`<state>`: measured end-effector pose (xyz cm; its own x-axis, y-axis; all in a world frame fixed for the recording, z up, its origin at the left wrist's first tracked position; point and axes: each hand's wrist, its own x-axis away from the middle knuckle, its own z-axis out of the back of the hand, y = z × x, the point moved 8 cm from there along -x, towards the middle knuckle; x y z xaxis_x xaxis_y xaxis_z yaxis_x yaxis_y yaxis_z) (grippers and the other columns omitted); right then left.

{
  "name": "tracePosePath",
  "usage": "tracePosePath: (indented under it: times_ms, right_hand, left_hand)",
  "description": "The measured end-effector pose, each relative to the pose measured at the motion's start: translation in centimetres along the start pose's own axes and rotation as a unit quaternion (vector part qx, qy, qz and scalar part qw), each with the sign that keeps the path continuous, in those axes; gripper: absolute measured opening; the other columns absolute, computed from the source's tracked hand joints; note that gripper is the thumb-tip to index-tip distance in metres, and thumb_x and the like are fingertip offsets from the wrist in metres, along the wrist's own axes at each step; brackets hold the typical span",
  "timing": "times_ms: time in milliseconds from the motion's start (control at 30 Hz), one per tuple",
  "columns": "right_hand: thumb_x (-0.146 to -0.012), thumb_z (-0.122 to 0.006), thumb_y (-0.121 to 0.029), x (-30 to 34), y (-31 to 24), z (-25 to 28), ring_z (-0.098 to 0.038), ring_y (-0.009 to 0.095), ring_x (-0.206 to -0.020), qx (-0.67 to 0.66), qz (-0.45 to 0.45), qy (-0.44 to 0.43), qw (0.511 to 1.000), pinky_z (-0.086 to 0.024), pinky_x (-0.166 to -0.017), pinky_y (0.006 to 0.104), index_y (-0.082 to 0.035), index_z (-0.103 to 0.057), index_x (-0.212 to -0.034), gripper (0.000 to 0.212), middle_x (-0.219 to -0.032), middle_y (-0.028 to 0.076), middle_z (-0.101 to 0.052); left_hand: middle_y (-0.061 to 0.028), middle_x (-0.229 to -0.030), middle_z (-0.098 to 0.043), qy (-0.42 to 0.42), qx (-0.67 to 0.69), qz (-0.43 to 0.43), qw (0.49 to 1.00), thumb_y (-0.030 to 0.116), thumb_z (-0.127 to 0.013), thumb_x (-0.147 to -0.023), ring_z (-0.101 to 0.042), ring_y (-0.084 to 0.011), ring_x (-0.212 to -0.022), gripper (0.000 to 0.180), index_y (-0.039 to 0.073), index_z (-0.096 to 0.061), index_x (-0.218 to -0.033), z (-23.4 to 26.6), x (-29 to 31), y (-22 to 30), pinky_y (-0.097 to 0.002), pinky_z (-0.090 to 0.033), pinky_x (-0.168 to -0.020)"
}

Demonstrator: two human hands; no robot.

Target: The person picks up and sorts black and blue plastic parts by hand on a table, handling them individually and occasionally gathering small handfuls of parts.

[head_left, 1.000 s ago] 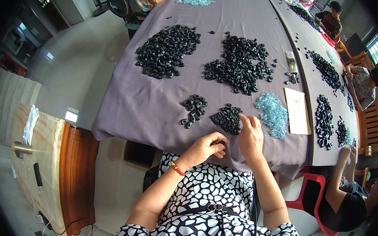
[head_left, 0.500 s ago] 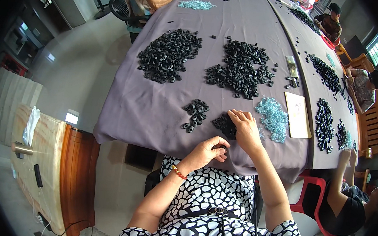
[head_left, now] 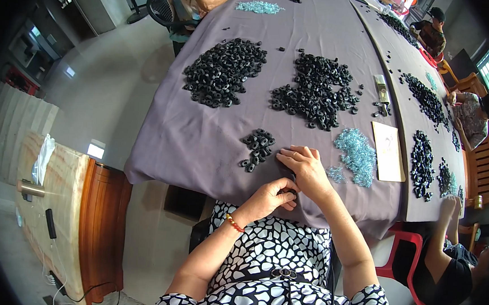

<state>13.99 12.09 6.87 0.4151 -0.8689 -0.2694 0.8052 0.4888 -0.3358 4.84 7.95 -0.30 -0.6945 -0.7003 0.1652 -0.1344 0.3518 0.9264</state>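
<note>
My left hand (head_left: 272, 197) is at the table's near edge, its thumb and fingers closed around a small black piece (head_left: 291, 192). Just beyond it, my right hand (head_left: 306, 171) is palm down with its fingers bent over a little heap of black pieces (head_left: 284, 169). Most of that heap is hidden under the hand, and my two hands nearly meet. Left of them lies a small cluster of black ring-like parts (head_left: 257, 149). A pile of clear pale-blue pieces (head_left: 356, 157) is to the right of my right hand.
Two larger piles of black parts, one left (head_left: 224, 72) and one right (head_left: 316, 89), lie farther up the grey cloth (head_left: 200, 144). A pale board (head_left: 389, 152) and a flat tool (head_left: 382, 89) are at the right. Several people sit around the tables. A wooden cabinet (head_left: 100, 227) stands at left.
My right hand has moved left and slightly nearer to me, covering more of the little black heap. My left hand stays almost where it was. The whole view has shifted slightly.
</note>
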Motion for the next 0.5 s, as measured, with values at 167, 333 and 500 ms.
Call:
tracePosePath:
  times_ms: [167, 333, 500]
  right_hand:
    - [-0.076, -0.062, 0.000, 0.9, 1.0, 0.9, -0.057, 0.026, -0.126, 0.011, -0.004, -0.013, 1.000, -0.038, -0.107, 0.0408, -0.009, -0.071, -0.122, 0.048, -0.127, 0.005, -0.070]
    - [-0.076, -0.058, 0.006, 0.8, 2.7, 2.0, -0.057, 0.026, -0.123, -0.006, -0.039, 0.035, 0.999, -0.040, -0.102, 0.0402, -0.008, -0.071, -0.119, 0.047, -0.126, 0.006, -0.069]
    - [-0.075, -0.055, 0.008, 0.9, 4.4, 1.6, -0.056, 0.028, -0.118, 0.084, -0.091, 0.036, 0.992, -0.041, -0.100, 0.0414, -0.008, -0.070, -0.121, 0.052, -0.125, 0.007, -0.067]
  left_hand:
    - [-0.0052, -0.101, -0.067, 0.003, 0.001, -0.006, 1.000, 0.009, -0.058, -0.103, -0.068, -0.0116, -0.086, 0.020, -0.001, -0.061, -0.120, 0.1, 0.1, 0.3, -0.0266, -0.060, -0.079]
    - [-0.0048, -0.104, -0.066, 0.001, -0.005, -0.011, 1.000, 0.009, -0.058, -0.103, -0.068, -0.0114, -0.089, 0.020, -0.001, -0.061, -0.120, 0.1, 0.2, 0.4, -0.0271, -0.060, -0.079]
    - [-0.0053, -0.103, -0.067, -0.004, -0.004, -0.014, 1.000, 0.012, -0.059, -0.104, -0.069, -0.0118, -0.089, 0.021, 0.000, -0.060, -0.121, 0.1, 0.2, 0.4, -0.0271, -0.059, -0.080]
